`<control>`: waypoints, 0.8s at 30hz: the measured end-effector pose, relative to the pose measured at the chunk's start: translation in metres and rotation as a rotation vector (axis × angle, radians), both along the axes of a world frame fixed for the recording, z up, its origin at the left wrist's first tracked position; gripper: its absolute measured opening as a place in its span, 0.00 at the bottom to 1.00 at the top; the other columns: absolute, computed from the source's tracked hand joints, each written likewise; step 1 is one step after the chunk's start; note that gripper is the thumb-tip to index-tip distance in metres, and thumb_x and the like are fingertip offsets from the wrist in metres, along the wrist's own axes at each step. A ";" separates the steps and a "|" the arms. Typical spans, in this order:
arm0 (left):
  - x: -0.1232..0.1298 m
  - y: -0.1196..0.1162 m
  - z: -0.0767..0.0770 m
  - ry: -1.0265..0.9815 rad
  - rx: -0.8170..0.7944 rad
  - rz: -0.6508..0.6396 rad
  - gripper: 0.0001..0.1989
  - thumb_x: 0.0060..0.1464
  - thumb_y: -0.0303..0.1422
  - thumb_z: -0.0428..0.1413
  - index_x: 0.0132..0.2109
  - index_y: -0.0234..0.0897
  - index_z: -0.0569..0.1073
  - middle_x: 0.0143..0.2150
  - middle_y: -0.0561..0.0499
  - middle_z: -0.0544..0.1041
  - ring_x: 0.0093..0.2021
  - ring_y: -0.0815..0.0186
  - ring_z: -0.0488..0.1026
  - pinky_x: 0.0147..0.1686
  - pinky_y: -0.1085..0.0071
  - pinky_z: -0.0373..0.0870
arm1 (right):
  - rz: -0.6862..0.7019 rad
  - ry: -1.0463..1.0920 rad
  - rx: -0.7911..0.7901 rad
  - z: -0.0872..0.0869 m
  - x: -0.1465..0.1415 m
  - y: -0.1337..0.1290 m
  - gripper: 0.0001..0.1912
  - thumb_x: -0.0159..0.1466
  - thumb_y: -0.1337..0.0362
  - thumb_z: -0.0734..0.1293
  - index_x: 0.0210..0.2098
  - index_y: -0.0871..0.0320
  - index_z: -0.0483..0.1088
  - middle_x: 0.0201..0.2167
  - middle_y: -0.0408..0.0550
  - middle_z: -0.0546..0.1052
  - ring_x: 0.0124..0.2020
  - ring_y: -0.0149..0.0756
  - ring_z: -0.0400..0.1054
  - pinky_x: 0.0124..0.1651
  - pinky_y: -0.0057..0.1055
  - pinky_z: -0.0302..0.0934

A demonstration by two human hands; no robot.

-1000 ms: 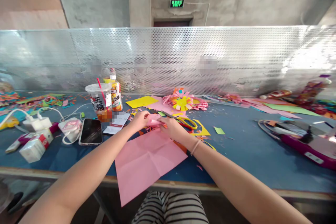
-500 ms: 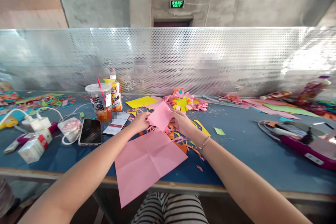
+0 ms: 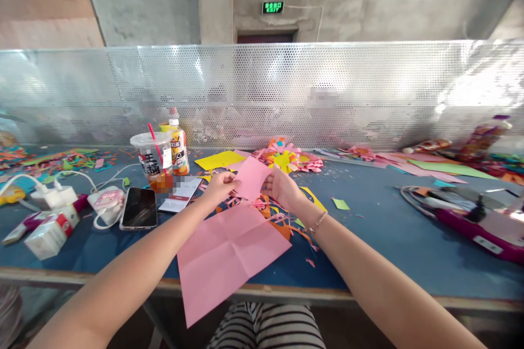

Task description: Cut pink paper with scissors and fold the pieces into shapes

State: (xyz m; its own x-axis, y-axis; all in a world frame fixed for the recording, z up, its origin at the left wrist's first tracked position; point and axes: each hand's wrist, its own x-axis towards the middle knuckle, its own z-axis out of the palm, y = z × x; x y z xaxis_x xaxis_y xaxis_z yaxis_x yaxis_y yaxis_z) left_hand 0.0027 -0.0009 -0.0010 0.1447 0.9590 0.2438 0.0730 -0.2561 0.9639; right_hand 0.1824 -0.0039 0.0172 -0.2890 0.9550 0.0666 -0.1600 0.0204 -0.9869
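A small pink paper square (image 3: 252,179) is held up between my two hands. My left hand (image 3: 223,187) pinches its left edge between thumb and fingers. At the right edge my right hand (image 3: 283,188) grips it, with the fingers partly behind the paper. Below lies a larger pink sheet (image 3: 233,253) with crossing creases, one corner hanging past the table's front edge. Orange, pink and yellow paper scraps (image 3: 282,223) lie under and beside my right hand. Behind the hands sit pink and yellow paper flowers (image 3: 284,158).
On the left are a drink cup (image 3: 153,158), a bottle (image 3: 179,147), a phone (image 3: 139,208), chargers with cables and a white box (image 3: 51,234). A purple item (image 3: 478,229) with a cable lies right. A perforated metal screen (image 3: 360,92) stands behind the table.
The small pink square is turned to show more of its face. My right hand's fingers have spread a little along its edge, and the view has shifted slightly.
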 end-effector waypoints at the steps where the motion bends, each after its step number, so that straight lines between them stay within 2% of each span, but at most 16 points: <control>1: 0.001 0.000 -0.001 -0.040 -0.028 -0.001 0.08 0.40 0.32 0.57 0.29 0.32 0.69 0.25 0.53 0.70 0.23 0.72 0.67 0.25 0.74 0.66 | 0.007 0.018 0.006 0.000 0.001 0.001 0.23 0.62 0.52 0.45 0.35 0.61 0.63 0.36 0.55 0.74 0.33 0.34 0.70 0.36 0.32 0.65; 3: 0.002 0.001 -0.002 -0.109 -0.080 -0.007 0.09 0.39 0.32 0.58 0.29 0.32 0.68 0.25 0.53 0.70 0.23 0.72 0.68 0.25 0.74 0.67 | 0.013 0.032 0.036 -0.003 0.002 0.003 0.19 0.61 0.53 0.50 0.37 0.60 0.63 0.36 0.53 0.74 0.32 0.33 0.70 0.36 0.31 0.65; 5: 0.002 0.001 -0.004 -0.158 -0.120 -0.009 0.10 0.38 0.32 0.59 0.29 0.32 0.68 0.25 0.53 0.70 0.23 0.72 0.68 0.25 0.74 0.67 | 0.022 0.018 0.088 -0.008 0.001 0.005 0.12 0.57 0.60 0.58 0.39 0.58 0.63 0.36 0.50 0.74 0.32 0.32 0.69 0.35 0.30 0.64; 7: 0.003 0.000 -0.005 -0.180 -0.139 -0.006 0.11 0.37 0.33 0.60 0.29 0.32 0.68 0.25 0.53 0.71 0.23 0.72 0.68 0.24 0.74 0.67 | 0.032 0.015 0.136 -0.013 0.000 0.007 0.15 0.52 0.67 0.63 0.40 0.57 0.63 0.36 0.47 0.74 0.32 0.31 0.69 0.33 0.28 0.64; 11: 0.006 -0.004 -0.003 -0.210 -0.144 -0.074 0.14 0.34 0.34 0.61 0.29 0.33 0.68 0.26 0.52 0.71 0.23 0.70 0.69 0.23 0.73 0.67 | 0.023 0.054 0.163 -0.018 -0.003 0.009 0.15 0.50 0.69 0.64 0.38 0.57 0.64 0.33 0.45 0.74 0.31 0.32 0.68 0.32 0.29 0.64; 14: 0.006 -0.007 0.000 -0.317 -0.168 -0.206 0.15 0.41 0.42 0.56 0.30 0.32 0.69 0.27 0.49 0.72 0.26 0.68 0.70 0.26 0.71 0.68 | 0.003 0.061 0.141 -0.015 -0.003 0.007 0.11 0.49 0.70 0.62 0.34 0.58 0.65 0.30 0.43 0.73 0.29 0.30 0.66 0.30 0.26 0.62; 16: 0.006 -0.009 0.000 -0.349 -0.173 -0.219 0.17 0.44 0.44 0.53 0.31 0.32 0.69 0.30 0.47 0.72 0.28 0.67 0.70 0.28 0.70 0.68 | 0.014 0.087 0.091 -0.012 -0.002 0.004 0.08 0.49 0.71 0.61 0.31 0.59 0.64 0.26 0.42 0.70 0.26 0.28 0.64 0.28 0.24 0.59; 18: 0.007 -0.009 -0.001 -0.299 -0.136 -0.195 0.15 0.42 0.41 0.56 0.34 0.33 0.69 0.34 0.47 0.72 0.31 0.68 0.70 0.29 0.72 0.67 | 0.110 0.134 -0.006 -0.009 -0.001 0.000 0.04 0.50 0.71 0.61 0.28 0.59 0.63 0.20 0.39 0.66 0.21 0.24 0.60 0.25 0.22 0.56; 20: 0.009 -0.009 -0.002 -0.204 -0.086 -0.227 0.15 0.41 0.36 0.58 0.37 0.35 0.69 0.37 0.48 0.71 0.34 0.68 0.69 0.31 0.73 0.66 | 0.273 0.161 -0.130 -0.007 -0.001 -0.005 0.02 0.52 0.69 0.61 0.25 0.59 0.60 0.15 0.36 0.59 0.16 0.22 0.53 0.22 0.21 0.52; 22: 0.012 -0.010 -0.004 -0.133 -0.044 -0.311 0.14 0.42 0.36 0.58 0.38 0.35 0.69 0.36 0.49 0.71 0.34 0.69 0.68 0.32 0.73 0.65 | 0.429 0.142 -0.230 -0.008 -0.003 -0.009 0.07 0.55 0.65 0.60 0.22 0.59 0.58 0.13 0.35 0.54 0.15 0.22 0.49 0.20 0.21 0.49; 24: 0.015 -0.012 -0.004 -0.098 -0.005 -0.385 0.13 0.44 0.38 0.56 0.36 0.34 0.70 0.31 0.50 0.70 0.31 0.70 0.67 0.31 0.73 0.64 | 0.536 0.097 -0.276 -0.012 -0.006 -0.012 0.10 0.56 0.63 0.60 0.21 0.59 0.56 0.13 0.35 0.53 0.14 0.22 0.46 0.18 0.21 0.46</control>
